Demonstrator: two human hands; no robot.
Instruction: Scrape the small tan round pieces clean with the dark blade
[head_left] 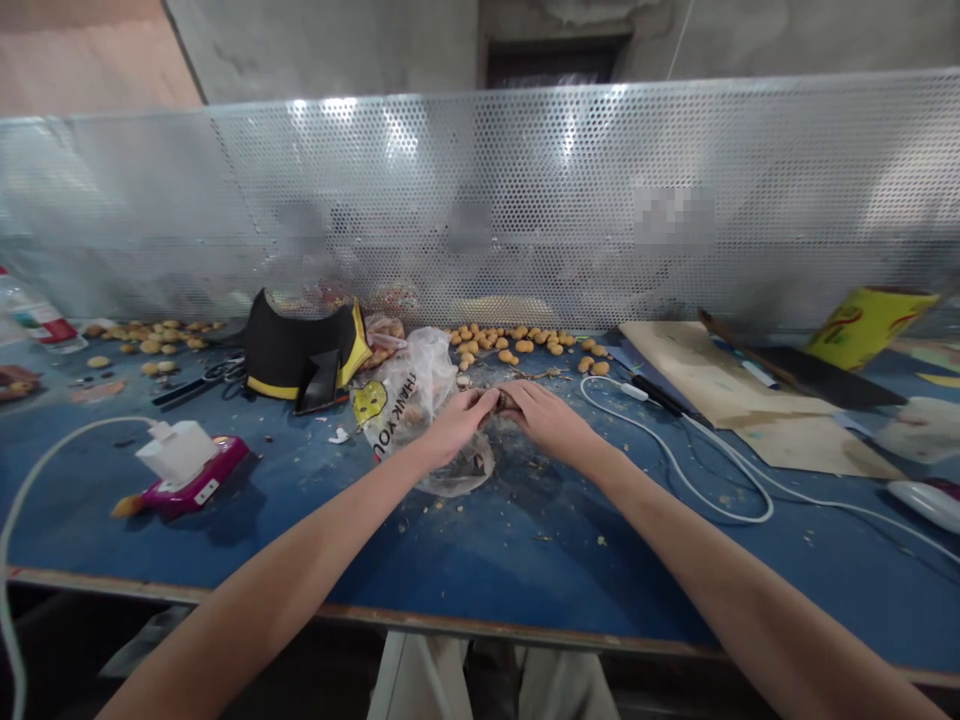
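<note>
My left hand [457,430] and my right hand [546,415] meet over the middle of the blue table, fingers closed and fingertips together. A small brownish thing [508,400] shows between them, mostly hidden by the fingers, so its kind is unclear. Beside and under my left hand lies a crumpled clear plastic bag [409,385] printed "THANK YOU" with a yellow figure. Behind my hands, several small round yellow-brown fruits [525,345], like longans, lie along the panel. Thin twigs [551,373] rest just past my right hand.
A black-and-yellow holder [292,345] and scissors [217,372] stand left. Nearer are a purple power strip [199,485] and white plug [177,452]. At right lie a white cable [675,470], cardboard [697,375] and a yellow cylinder [866,325]. A perforated metal panel [480,200] rises behind.
</note>
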